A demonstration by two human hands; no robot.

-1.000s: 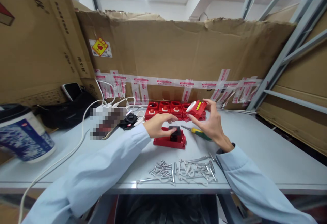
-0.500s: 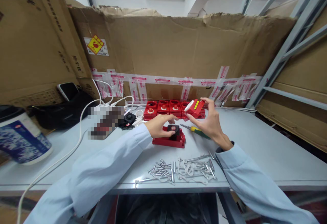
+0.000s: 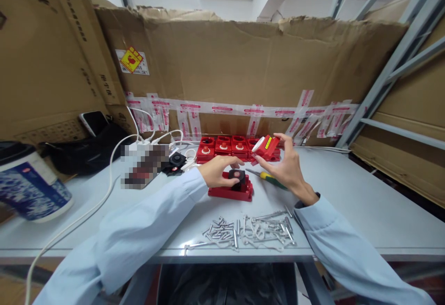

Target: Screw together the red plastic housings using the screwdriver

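A long red plastic base point(image 3: 227, 193) lies on the table in front of me, with a squarish black part point(image 3: 238, 176) standing in it. My left hand point(image 3: 219, 172) is closed around that black part, thumb on its near side and index finger curved behind. Up and to the right, my right hand point(image 3: 289, 168) pinches a red housing point(image 3: 271, 147) between thumb and fingers. The housing is tilted and clear of the table, showing a yellow label and a round white face. Beneath the right hand lies a screwdriver point(image 3: 273, 180) with a yellow and green handle.
Several red units point(image 3: 223, 148) stand in a row along the cardboard wall point(image 3: 222, 64). Loose screws point(image 3: 220, 230) and metal pins with white cords point(image 3: 267, 231) lie near the front edge. Leftward are black parts point(image 3: 176, 159), a white cable point(image 3: 110, 175) and a large cup point(image 3: 31, 184).
Both hands keep their grips and have barely moved. The whole view has shifted very slightly.
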